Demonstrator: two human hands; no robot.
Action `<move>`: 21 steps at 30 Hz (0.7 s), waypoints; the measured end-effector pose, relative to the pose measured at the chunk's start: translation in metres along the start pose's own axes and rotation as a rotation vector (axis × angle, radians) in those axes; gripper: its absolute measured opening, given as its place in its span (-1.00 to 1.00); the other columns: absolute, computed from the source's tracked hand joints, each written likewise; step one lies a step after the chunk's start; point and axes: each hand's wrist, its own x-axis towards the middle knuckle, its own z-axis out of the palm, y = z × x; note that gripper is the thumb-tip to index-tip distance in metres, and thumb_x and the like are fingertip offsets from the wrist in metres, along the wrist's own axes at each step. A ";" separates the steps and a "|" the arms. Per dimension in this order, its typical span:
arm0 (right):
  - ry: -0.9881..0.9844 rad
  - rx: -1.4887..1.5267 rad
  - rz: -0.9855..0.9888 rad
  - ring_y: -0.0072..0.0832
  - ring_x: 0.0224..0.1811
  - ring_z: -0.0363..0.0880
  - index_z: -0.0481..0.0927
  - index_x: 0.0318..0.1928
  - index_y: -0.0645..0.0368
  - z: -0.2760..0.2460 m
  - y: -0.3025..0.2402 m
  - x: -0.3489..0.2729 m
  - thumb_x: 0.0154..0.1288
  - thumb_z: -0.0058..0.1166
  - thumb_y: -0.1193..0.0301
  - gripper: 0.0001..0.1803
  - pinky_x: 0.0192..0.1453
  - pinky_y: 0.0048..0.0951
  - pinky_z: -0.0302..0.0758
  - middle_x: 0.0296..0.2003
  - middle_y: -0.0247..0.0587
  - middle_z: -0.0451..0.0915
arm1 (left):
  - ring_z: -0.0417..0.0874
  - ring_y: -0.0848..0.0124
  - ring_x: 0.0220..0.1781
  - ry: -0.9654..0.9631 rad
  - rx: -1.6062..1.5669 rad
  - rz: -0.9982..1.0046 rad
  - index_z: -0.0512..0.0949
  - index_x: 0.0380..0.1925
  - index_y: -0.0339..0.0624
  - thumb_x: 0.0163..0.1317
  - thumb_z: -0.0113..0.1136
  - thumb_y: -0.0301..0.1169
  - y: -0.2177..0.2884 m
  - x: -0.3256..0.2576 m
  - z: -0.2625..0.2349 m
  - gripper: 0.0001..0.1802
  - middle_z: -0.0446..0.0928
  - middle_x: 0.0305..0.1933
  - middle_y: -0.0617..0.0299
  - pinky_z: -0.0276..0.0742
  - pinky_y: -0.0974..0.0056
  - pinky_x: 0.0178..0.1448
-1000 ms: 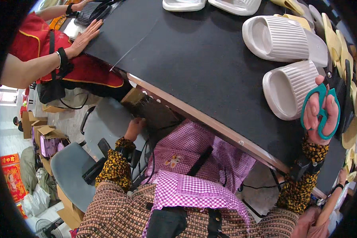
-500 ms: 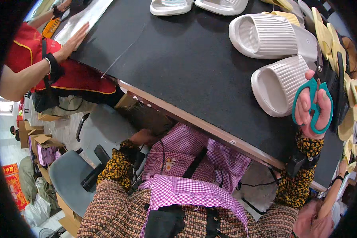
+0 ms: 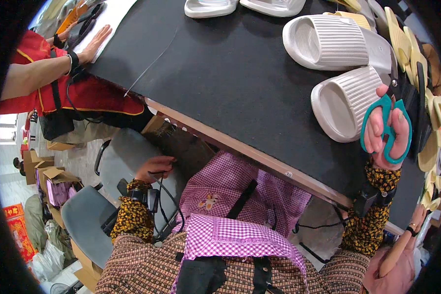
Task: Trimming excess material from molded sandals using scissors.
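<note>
As our left hand (image 3: pixel 154 169) rises (grip unclear), our right hand (image 3: pixel 377 130) grips teal-plastic-handled scissors (image 3: pixel 408 130); these stay put. We seem paused.

A black-topped table (image 3: pixel 215 83) is flanked at near left by a grey chair (image 3: pixel 85 210); at far left, pale floor (image 3: pixel 85 166) is partly covered by cardboard boxes (image 3: pixel 58 173).
</note>
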 end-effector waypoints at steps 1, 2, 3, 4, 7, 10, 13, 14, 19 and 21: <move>-0.008 0.002 0.001 -0.71 -0.82 0.24 0.10 0.22 0.33 0.001 -0.001 0.001 0.44 -0.34 0.17 -0.47 -0.80 -0.67 0.22 -0.59 -0.37 0.36 | 0.56 0.42 -0.35 -0.002 -0.001 0.001 0.49 -0.01 -0.36 0.09 0.22 -0.51 -0.006 0.005 -0.003 -0.59 0.58 -0.31 0.19 0.44 0.39 -0.34; -0.014 0.002 0.000 -0.71 -0.82 0.25 0.10 0.22 0.32 0.001 -0.002 0.002 0.44 -0.33 0.17 -0.47 -0.80 -0.67 0.22 -0.59 -0.37 0.36 | 0.57 0.40 -0.31 -0.144 0.157 0.206 0.49 -0.02 -0.36 0.11 0.19 -0.47 -0.020 0.017 -0.009 -0.61 0.58 -0.29 0.18 0.46 0.37 -0.28; -0.011 -0.005 -0.009 -0.71 -0.82 0.25 0.10 0.22 0.32 0.001 -0.005 0.001 0.44 -0.33 0.17 -0.47 -0.80 -0.67 0.22 -0.59 -0.37 0.36 | 0.58 0.39 -0.27 -0.289 0.318 0.418 0.50 -0.03 -0.37 0.14 0.17 -0.44 -0.031 0.030 -0.013 -0.62 0.58 -0.26 0.17 0.49 0.35 -0.23; -0.002 0.000 -0.006 -0.70 -0.82 0.26 0.10 0.21 0.31 0.001 -0.008 -0.001 0.44 -0.32 0.16 -0.47 -0.80 -0.65 0.23 -0.59 -0.37 0.37 | 0.58 0.39 -0.27 -0.304 0.320 0.429 0.50 -0.03 -0.37 0.14 0.17 -0.44 -0.044 0.043 -0.017 -0.62 0.58 -0.26 0.17 0.49 0.35 -0.23; 0.006 0.010 0.049 -0.60 -0.80 0.32 0.16 0.17 0.30 0.001 -0.006 -0.002 0.37 -0.18 0.15 -0.46 -0.77 -0.57 0.28 -0.59 -0.30 0.41 | 0.59 0.34 -0.15 -0.422 0.372 0.010 0.50 -0.03 -0.37 0.21 0.09 -0.35 -0.062 0.060 -0.020 -0.62 0.58 -0.15 0.11 0.50 0.29 -0.07; 0.048 -0.008 0.097 -0.53 -0.77 0.36 0.23 0.12 0.30 0.001 -0.013 -0.003 0.30 -0.06 0.13 -0.44 -0.71 -0.52 0.32 -0.60 -0.23 0.43 | 0.58 0.28 -0.03 -0.067 0.005 -0.288 0.50 -0.05 -0.37 0.21 0.08 -0.22 -0.056 0.064 0.015 -0.56 0.58 -0.09 0.06 0.44 0.23 0.08; 0.069 0.083 0.040 -0.51 -0.75 0.37 0.29 0.08 0.30 0.001 -0.018 0.000 0.29 -0.04 0.16 -0.48 -0.68 -0.51 0.34 -0.59 -0.21 0.43 | 0.59 0.25 -0.07 0.024 0.952 0.024 0.50 -0.06 -0.37 0.19 0.12 -0.18 -0.040 0.061 -0.012 -0.53 0.57 -0.12 -0.01 0.46 0.23 0.02; 0.078 0.132 0.030 -0.51 -0.73 0.37 0.29 0.08 0.30 -0.003 -0.019 0.001 0.30 -0.05 0.18 -0.51 -0.65 -0.49 0.35 -0.58 -0.22 0.43 | 0.59 0.23 -0.10 0.036 0.916 0.004 0.50 -0.07 -0.36 0.18 0.13 -0.18 -0.031 0.061 -0.023 -0.54 0.57 -0.12 -0.04 0.47 0.24 -0.01; 0.167 0.194 -0.043 -0.50 -0.73 0.37 0.28 0.12 0.22 -0.028 -0.026 -0.004 0.36 -0.12 0.18 -0.54 -0.66 -0.45 0.37 -0.56 -0.25 0.45 | 0.62 0.13 -0.26 -0.108 1.269 -0.127 0.52 -0.11 -0.36 0.20 0.11 -0.20 0.118 0.021 0.061 -0.57 0.60 -0.25 0.00 0.51 0.23 -0.14; 0.191 0.201 -0.064 -0.49 -0.71 0.39 0.29 0.10 0.22 -0.030 -0.025 -0.001 0.35 -0.09 0.19 -0.56 -0.64 -0.46 0.40 -0.56 -0.26 0.46 | 0.64 0.18 -0.30 -0.250 1.218 0.075 0.52 -0.12 -0.33 0.18 0.14 -0.29 0.163 -0.001 0.102 -0.65 0.61 -0.35 0.05 0.53 0.26 -0.19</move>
